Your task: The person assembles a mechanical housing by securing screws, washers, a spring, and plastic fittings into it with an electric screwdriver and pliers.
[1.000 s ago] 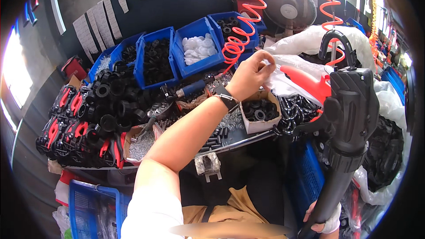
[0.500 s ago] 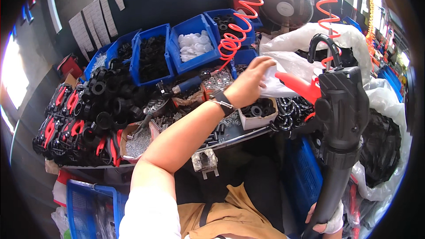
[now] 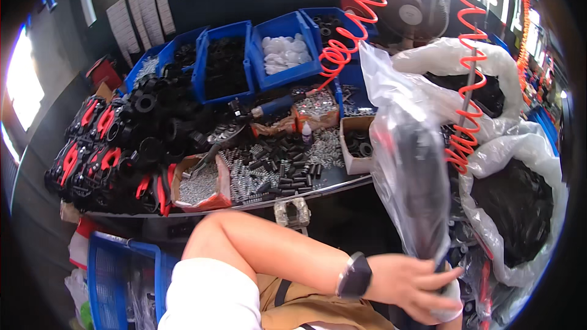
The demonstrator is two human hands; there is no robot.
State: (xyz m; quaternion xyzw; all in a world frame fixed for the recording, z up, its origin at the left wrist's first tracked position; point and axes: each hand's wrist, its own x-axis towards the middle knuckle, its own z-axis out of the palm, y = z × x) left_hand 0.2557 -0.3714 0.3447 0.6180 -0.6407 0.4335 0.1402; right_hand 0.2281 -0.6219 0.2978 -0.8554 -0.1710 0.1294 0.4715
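Note:
A long black tubular tool with a red lever on its head stands at the right, inside a clear plastic bag [image 3: 406, 165]. The bag hangs loosely around the head and upper tube, its closed end rising above. My left hand [image 3: 406, 284], with a dark watch on the wrist, reaches across to the bag's lower end. Its fingers are spread over the tube and somewhat blurred. Behind it, my right hand [image 3: 451, 305], in a white covering, is wrapped around the lower tube; most of it is hidden.
Blue bins [image 3: 226, 61] of small parts line the bench's back. Springs, black pins [image 3: 293, 171], a small bottle [image 3: 306, 133] and a powered driver [image 3: 273, 107] lie in front. Red coiled hoses [image 3: 471, 79] hang overhead. A lined container [image 3: 513, 208] stands right; a blue basket [image 3: 125, 281] stands lower left.
The plastic bag has come down over the tool's head and upper tube. My left hand has moved from beside the head down toward my right hand. The view has shifted slightly.

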